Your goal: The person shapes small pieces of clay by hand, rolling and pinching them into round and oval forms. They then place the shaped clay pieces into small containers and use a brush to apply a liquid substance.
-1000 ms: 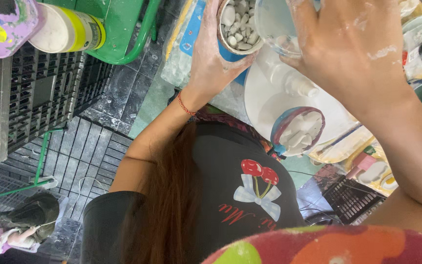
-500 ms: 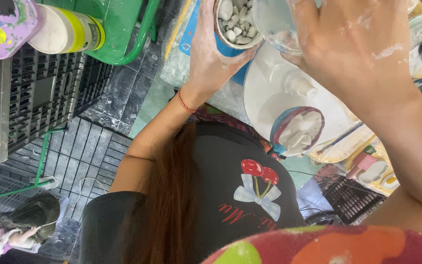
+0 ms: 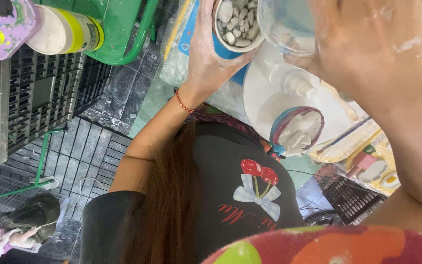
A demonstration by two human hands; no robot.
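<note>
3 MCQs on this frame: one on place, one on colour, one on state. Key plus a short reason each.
1. Where is the cup of pebbles?
A. in the left hand
B. on the black crate
C. on the floor

2. What colour is the cord on the left wrist?
A. blue
B. red
C. white

3. The clear container in the right hand is:
A. lidded
B. lying flat on the table
C. held up, open

Key: 1 A, left hand wraps around it; 2 B, the wrist cord is red; 3 C, right hand holds it lifted, without a lid.
</note>
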